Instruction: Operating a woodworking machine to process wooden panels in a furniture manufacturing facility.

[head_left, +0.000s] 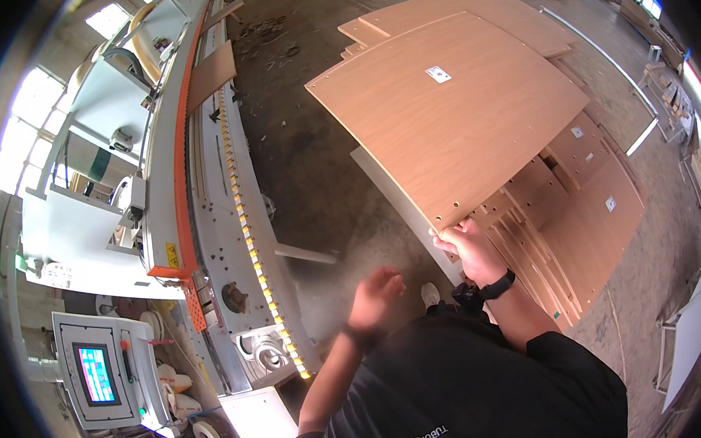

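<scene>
Closest in, the person's black shirt (pixel 470 379) fills the lower edge of the view, both bare forearms rising out of it. The left hand (pixel 376 295) hangs in the air over the concrete floor (pixel 317 181), curled loosely with the knuckles up and blurred, touching nothing; I cannot tell whether its grip is closed or merely cupped. The right hand (pixel 469 248), with a black watch (pixel 498 285) on its wrist, has its grip closed on the near corner of a large wooden panel (pixel 456 110), fingers wrapped over the edge, with the drilled holes just beside them. That panel is tilted, its near corner raised in the hand, and it lies across the top of a stack of similar brown boards (pixel 580 207) that sits on the floor to the person's right. A small white label (pixel 438 74) is stuck near the panel's middle. To the left, a long grey edge-banding machine (pixel 216 226) runs away from the person, with a row of yellow rollers along its side and an orange strip above. Its control screen (pixel 97 375) glows at the near left corner. Farther off, more boards (pixel 466 11) lie beyond the panel, near the far edge of the floor.
</scene>
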`<state>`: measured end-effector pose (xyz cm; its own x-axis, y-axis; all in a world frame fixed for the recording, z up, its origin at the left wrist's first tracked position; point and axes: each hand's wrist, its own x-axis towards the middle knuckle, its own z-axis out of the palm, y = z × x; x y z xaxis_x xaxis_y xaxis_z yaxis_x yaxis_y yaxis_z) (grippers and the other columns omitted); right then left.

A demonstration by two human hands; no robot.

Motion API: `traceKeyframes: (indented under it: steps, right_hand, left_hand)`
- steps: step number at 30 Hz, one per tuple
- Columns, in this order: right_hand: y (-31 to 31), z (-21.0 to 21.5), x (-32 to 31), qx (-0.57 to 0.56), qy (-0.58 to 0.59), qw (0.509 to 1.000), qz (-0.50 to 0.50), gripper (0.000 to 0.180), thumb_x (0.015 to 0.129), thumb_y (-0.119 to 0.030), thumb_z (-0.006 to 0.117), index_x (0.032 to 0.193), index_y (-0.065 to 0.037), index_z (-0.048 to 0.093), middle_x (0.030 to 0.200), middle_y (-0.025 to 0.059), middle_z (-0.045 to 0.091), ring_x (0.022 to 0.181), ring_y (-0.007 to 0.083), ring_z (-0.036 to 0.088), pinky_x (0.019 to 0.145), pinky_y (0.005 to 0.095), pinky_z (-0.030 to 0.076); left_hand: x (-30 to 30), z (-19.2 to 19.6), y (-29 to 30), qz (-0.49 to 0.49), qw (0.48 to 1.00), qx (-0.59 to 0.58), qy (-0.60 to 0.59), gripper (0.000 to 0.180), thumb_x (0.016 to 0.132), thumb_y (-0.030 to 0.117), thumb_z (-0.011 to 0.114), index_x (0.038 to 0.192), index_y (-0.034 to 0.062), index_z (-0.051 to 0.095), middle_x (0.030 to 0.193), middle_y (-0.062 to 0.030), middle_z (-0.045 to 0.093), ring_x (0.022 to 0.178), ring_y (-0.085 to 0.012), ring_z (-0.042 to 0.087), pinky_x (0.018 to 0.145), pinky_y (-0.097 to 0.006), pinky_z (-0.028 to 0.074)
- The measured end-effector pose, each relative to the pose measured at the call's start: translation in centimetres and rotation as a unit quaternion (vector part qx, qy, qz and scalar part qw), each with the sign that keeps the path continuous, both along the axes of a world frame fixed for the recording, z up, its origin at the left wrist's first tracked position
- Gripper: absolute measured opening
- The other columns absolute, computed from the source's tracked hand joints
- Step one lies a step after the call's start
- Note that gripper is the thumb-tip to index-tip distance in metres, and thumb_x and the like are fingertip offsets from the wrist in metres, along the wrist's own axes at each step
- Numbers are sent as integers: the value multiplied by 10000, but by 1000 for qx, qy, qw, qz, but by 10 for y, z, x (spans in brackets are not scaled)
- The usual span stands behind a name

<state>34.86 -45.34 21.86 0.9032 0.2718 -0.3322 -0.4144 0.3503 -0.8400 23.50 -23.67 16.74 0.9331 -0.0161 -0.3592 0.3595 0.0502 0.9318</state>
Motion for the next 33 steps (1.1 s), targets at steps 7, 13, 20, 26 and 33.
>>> traceKeyframes:
  steps: [7, 13, 20, 26, 33]
  right_hand:
    - [4, 1, 2, -27, 15, 1000, -6, 135, 866, -36, 691, 989, -15, 642, 903, 10, 631, 762, 102, 583, 712, 258, 501]
    - [-23, -5, 6, -5, -37, 996, 84, 201, 890, -43, 660, 1084, 8, 640, 1008, 45, 653, 811, 120, 633, 767, 284, 543]
    - [-37, -10, 6, -67, -35, 984, 160, 222, 979, -116, 561, 1126, 26, 648, 1029, 105, 735, 916, 171, 709, 828, 315, 575]
    - [-104, -48, 35, 2, -57, 997, 46, 284, 1012, -186, 515, 1125, 37, 650, 1060, 150, 735, 948, 224, 720, 848, 347, 584]
    - [-146, -49, 64, 132, -46, 969, -206, 476, 1041, -392, 537, 1353, -32, 551, 1326, 125, 633, 1217, 258, 601, 1033, 428, 472]
  left_hand:
    - [7, 3, 1, -13, 1000, -2, 5, 252, 1018, 194, 626, 1164, -11, 626, 923, -49, 683, 884, -117, 627, 822, -276, 510]
    - [36, 21, -16, -14, 1000, -7, -2, 230, 1026, 176, 603, 1171, -1, 620, 929, -44, 685, 862, -135, 642, 796, -288, 508]
    - [122, 51, -61, 58, 978, -201, 3, 338, 1061, 275, 554, 1245, -9, 562, 1103, -98, 672, 1017, -191, 644, 889, -355, 516]
    - [128, 81, -73, 164, 952, -259, 12, 241, 1034, 191, 592, 1172, -7, 608, 1098, -95, 679, 1015, -193, 655, 900, -350, 534]
    - [46, 61, 27, 200, 940, -253, 110, 205, 1029, 235, 599, 1178, 95, 624, 992, -26, 668, 847, -161, 621, 672, -313, 483]
